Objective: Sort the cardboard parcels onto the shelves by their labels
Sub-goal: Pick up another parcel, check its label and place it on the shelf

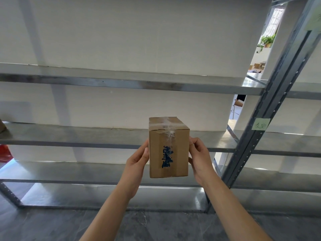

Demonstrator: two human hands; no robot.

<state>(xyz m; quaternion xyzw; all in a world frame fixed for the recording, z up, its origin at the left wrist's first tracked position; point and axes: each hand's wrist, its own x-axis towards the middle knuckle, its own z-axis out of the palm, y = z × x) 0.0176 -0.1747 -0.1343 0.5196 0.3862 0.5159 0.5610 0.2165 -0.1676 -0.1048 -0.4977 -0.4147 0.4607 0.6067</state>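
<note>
I hold a small brown cardboard parcel (168, 148) upright in front of the metal shelving. Clear tape runs over its top, and dark blue handwriting runs down its front face. My left hand (137, 162) grips its left side and my right hand (199, 159) grips its right side. The parcel's top is level with the middle shelf (86, 134), and it hangs in the air in front of that shelf's edge. A green paper label (262, 125) with handwriting is stuck on the upright post (271, 108) to the right.
An upper shelf (121, 79) and lower shelves (86, 173) run across the view. A corner of another brown parcel (2, 126) sits on the middle shelf at far left. A red object (4, 152) lies low left. Another green label (314, 18) is at top right. Grey floor lies below.
</note>
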